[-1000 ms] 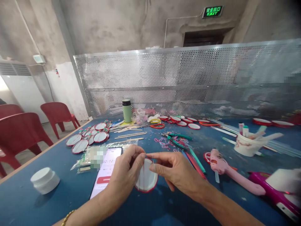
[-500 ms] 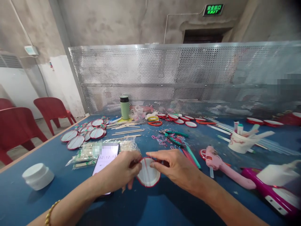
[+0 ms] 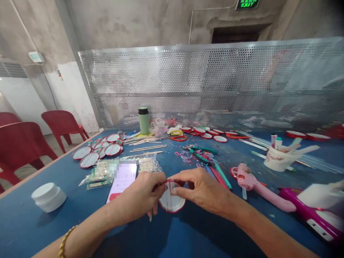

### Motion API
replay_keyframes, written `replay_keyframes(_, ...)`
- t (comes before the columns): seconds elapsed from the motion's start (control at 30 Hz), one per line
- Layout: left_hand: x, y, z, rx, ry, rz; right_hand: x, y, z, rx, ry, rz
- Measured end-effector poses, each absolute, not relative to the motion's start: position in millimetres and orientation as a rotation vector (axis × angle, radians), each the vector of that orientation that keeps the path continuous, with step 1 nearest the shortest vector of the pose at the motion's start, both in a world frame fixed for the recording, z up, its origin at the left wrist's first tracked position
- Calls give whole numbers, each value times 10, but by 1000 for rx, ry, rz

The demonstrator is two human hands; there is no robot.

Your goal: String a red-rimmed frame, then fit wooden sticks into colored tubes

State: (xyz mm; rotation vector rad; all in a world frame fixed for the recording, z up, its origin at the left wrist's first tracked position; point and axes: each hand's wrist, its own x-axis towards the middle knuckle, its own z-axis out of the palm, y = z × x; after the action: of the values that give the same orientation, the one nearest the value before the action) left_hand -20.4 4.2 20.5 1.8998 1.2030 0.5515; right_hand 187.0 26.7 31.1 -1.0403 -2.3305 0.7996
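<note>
A round white disc (image 3: 174, 203) with a red rim and thin lines down its middle is held just above the blue table. My left hand (image 3: 143, 188) pinches its upper left edge, fingers closed. At the upper right edge, my right hand (image 3: 201, 186) grips it between thumb and fingers, the thumb lying on the white face. The fingers hide the top of the rim, and I cannot tell whether a thread is there too. Behind my left hand lie a phone (image 3: 123, 177) and clear bags of wooden sticks (image 3: 98, 169).
Similar red-rimmed discs (image 3: 89, 159) are heaped at the left. A white jar (image 3: 48, 197) stands at front left, a green bottle (image 3: 144, 122) at the back. Green-handled pliers (image 3: 200, 156), a paper cup (image 3: 279, 160) of pens and a pink glue gun (image 3: 266, 195) are rightward. A perforated metal panel (image 3: 188, 79) rises behind.
The view has shifted slightly. Both hands keep hold of the disc at its upper edge; the right fingers have bent a little closer over the rim.
</note>
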Motion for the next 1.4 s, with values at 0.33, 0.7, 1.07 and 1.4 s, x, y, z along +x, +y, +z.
replay_keyframes(0.33,-156,29,193,1789,1231,660,1836,290,328,-1091,-2203,1070)
replay_keyframes(0.7,-169,6,146,1750,1094,760,1843,287,298,-1111,-2183,1071)
replay_keyframes(1.07,-187,23,191,1766,1192,805,1815,277,275,-1111,-2181,910)
replay_keyframes(1.4,-219,37,308,1707,1172,974,1886,300,345,-1066,-1934,1202)
